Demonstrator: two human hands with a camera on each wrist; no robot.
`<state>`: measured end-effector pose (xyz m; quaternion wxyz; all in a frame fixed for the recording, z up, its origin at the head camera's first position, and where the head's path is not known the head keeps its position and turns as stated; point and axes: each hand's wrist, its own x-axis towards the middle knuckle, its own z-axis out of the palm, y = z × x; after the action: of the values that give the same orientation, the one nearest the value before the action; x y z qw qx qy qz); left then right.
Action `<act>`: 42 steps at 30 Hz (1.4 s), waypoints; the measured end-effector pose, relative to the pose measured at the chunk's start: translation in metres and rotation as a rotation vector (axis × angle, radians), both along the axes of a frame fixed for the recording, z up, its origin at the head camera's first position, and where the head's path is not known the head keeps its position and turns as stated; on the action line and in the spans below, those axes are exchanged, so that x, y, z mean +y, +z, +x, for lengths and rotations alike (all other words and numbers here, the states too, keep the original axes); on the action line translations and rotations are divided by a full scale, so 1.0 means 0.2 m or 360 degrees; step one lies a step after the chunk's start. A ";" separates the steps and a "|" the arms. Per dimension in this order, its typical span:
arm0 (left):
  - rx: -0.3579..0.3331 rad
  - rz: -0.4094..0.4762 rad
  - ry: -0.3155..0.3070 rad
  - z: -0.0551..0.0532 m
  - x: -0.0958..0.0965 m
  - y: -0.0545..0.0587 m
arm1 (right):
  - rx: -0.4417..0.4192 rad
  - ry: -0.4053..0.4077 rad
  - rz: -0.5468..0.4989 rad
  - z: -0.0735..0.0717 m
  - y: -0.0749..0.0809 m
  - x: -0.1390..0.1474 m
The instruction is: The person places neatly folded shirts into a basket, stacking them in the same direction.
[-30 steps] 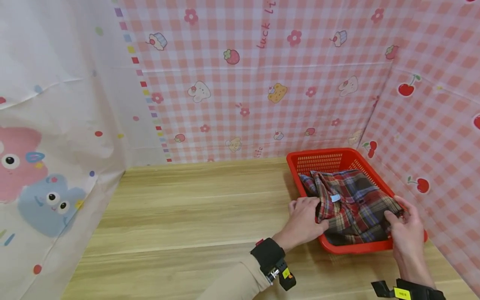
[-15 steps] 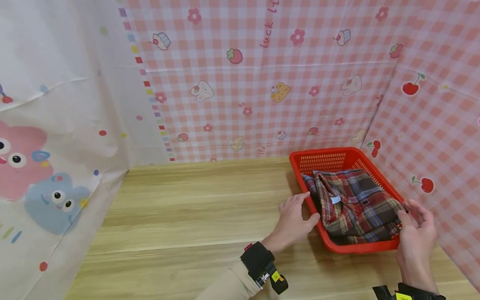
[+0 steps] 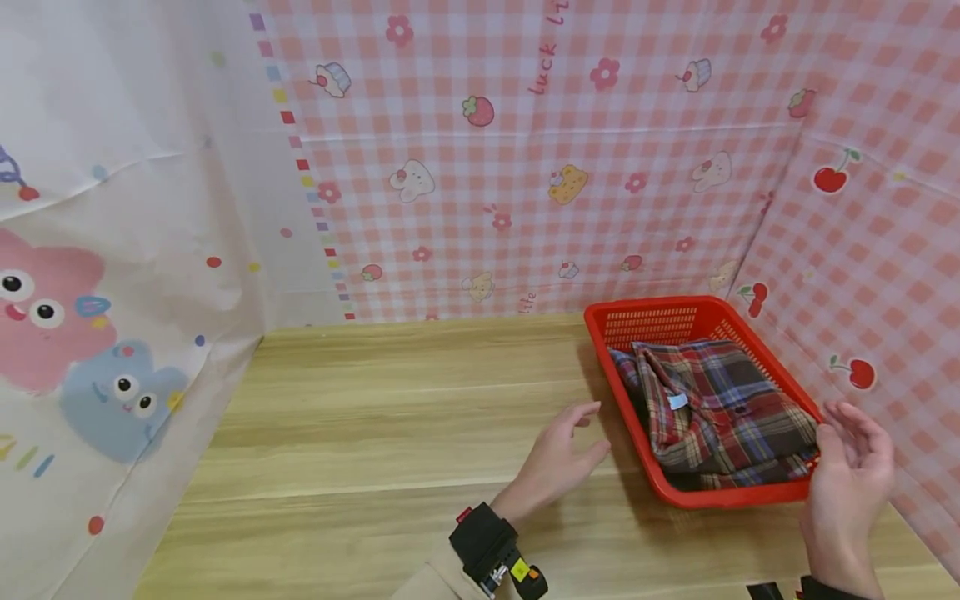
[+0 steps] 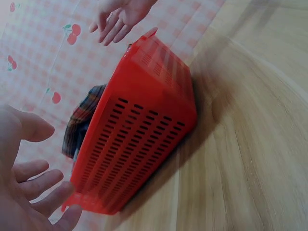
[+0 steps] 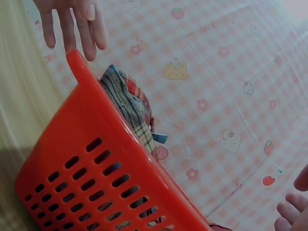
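A folded plaid shirt [image 3: 727, 408] in red, blue and dark tones lies in the red plastic basket [image 3: 720, 498], a small pale blue tag showing on it. Left of the basket, my left hand [image 3: 558, 458] hovers apart from the rim with spread, relaxed fingers and holds nothing. My right hand [image 3: 851, 483] is by the basket's front right corner, fingers loosely bent and free of the cloth. In the left wrist view, the perforated side of the basket [image 4: 132, 144] fills the middle, and the shirt [image 4: 82, 118] bulges just above its rim.
The basket stands on a wood-grain table [image 3: 375, 417], near its right side. Behind and to the right hangs a pink checked cloth [image 3: 510, 167]; a white cloth [image 3: 135, 208] with cartoon figures covers the left side.
My left hand has let go of the shirt's left edge and moved left, away from the basket. My right hand has released the shirt and moved right. The shirt stays in the basket.
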<state>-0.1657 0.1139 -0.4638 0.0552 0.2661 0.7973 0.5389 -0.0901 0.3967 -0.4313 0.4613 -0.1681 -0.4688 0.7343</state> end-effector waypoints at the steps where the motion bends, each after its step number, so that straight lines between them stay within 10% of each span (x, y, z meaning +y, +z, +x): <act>1: 0.0014 -0.0002 0.0002 0.00 -0.01 0.00 | 0.0023 0.0010 0.0013 0.00 0.00 0.00; 14: 0.0209 -0.0080 0.0015 0.02 -0.13 -0.03 | -0.0049 0.0196 0.0360 0.01 -0.02 -0.07; 27: 0.0394 -0.0389 0.0095 -0.02 -0.27 -0.08 | -0.0687 0.0456 0.1058 -0.01 -0.02 -0.14; 42: 0.0408 -0.0448 0.0125 -0.03 -0.42 -0.15 | -0.0538 0.0609 0.1508 -0.05 -0.06 -0.29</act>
<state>-0.1718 0.0308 -0.4931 -0.0312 0.2910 0.8751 0.3854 -0.1004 0.3396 -0.4425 0.2628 0.0310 -0.8387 0.4760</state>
